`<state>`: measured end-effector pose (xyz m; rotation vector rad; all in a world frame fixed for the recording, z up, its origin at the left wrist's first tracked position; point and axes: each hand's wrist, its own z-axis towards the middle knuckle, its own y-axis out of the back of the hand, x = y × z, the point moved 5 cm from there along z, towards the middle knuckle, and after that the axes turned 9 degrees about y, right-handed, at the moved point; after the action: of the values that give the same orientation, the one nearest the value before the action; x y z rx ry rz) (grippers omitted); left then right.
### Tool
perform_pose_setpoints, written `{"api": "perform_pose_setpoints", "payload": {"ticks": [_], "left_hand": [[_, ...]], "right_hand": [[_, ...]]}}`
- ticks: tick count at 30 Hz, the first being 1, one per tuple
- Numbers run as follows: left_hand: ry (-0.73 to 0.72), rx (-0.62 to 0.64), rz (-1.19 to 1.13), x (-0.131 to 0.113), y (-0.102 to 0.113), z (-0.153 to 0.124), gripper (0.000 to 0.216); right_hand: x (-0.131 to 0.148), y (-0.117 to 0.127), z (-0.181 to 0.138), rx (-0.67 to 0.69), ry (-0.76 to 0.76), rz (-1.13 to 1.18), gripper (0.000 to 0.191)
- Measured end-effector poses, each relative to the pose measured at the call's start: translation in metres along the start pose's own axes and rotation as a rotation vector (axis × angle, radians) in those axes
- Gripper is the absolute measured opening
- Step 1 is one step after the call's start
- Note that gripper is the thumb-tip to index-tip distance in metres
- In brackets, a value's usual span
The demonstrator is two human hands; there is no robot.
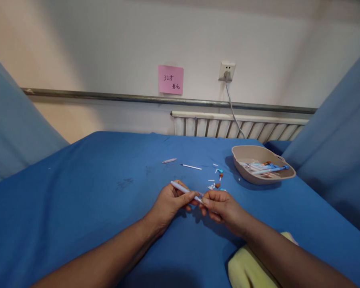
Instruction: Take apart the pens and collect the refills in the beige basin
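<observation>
My left hand [174, 199] is wrapped round a pale white pen [182, 188], which slants down to the right. My right hand [223, 207] pinches at the pen's lower right end, thumb against fingers. A small clear part shows between the two hands, too small to name. Beyond them on the blue cloth lie a pen refill [191, 166] and a pale pinkish pen barrel [169, 161]. Just past my right hand are scattered small pen parts, among them a brown piece [217, 185], a teal piece [220, 171] and several white bits.
A beige basket [249, 176] with several pens and parts stands at the right. A yellow-green towel [252, 268] lies under my right forearm. Behind the blue-covered surface [87, 192] are a radiator [210, 125], a metal rail [123, 97] and a plugged-in cable [232, 106].
</observation>
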<state>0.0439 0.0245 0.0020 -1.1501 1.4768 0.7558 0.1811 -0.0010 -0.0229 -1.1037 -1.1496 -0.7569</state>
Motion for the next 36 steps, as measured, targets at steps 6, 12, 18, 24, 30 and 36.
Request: {"api": "perform_pose_setpoints", "payload": {"ticks": [6,12,18,24,30,36], "left_hand": [[-0.007,0.010,0.037,0.002,0.000,0.002,0.029],[0.074,-0.011,-0.027,0.009,0.002,0.003,0.028],[0.134,0.020,-0.288,0.013,0.004,0.004,0.029],[0.163,0.058,-0.325,0.012,0.000,0.004,0.026],[0.051,-0.141,-0.342,-0.003,0.023,0.011,0.005],[0.028,-0.191,-0.345,-0.005,0.033,0.017,0.004]], "right_hand": [[-0.004,0.001,-0.001,0.039,-0.026,0.034,0.036],[0.000,0.003,0.001,-0.042,0.048,-0.086,0.041],[0.000,0.007,0.006,-0.058,0.081,-0.213,0.044],[0.002,0.013,0.009,-0.089,0.123,-0.260,0.040],[0.002,0.048,0.012,-0.134,0.176,-0.495,0.028],[0.001,0.085,0.016,-0.213,0.141,-0.979,0.013]]}}
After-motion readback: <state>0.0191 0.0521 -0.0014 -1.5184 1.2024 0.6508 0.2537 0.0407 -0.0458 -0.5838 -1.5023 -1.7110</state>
